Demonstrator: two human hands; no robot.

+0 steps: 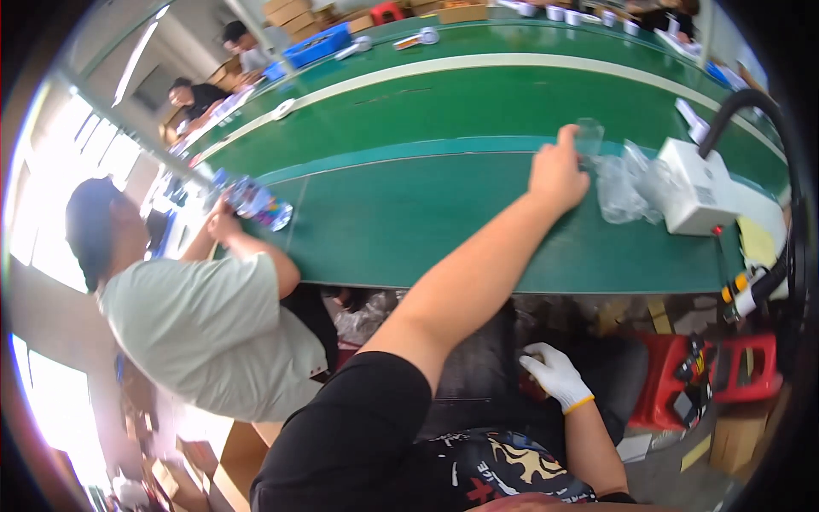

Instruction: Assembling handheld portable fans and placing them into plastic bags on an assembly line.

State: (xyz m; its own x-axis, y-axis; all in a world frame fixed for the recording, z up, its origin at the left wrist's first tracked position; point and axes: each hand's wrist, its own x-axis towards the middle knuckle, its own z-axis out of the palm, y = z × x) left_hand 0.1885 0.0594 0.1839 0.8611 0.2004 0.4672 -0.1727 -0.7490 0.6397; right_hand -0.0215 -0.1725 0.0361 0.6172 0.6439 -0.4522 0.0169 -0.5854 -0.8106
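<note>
My bare left hand (pixel 559 174) reaches across the green work table, its fingers closed at a clear plastic cup (pixel 589 138). The cup's far side shows past my fingers; my palm hides the grip itself. Just right of the cup lies a crumpled clear plastic bag (pixel 624 186), which touches a white box-shaped device (pixel 693 189) with a small red light. My right hand (pixel 556 375), in a white knit glove with a yellow cuff, rests low over my lap. Its thumb stands apart from the fingers, and nothing shows in it.
A person in a pale green shirt (pixel 209 328) sits at my left, near a large clear bottle (pixel 260 203). Behind the green table (pixel 409 218) runs a green conveyor (pixel 478 98). At right are a black flexible hose (pixel 789 171) and red stools (pixel 661 375).
</note>
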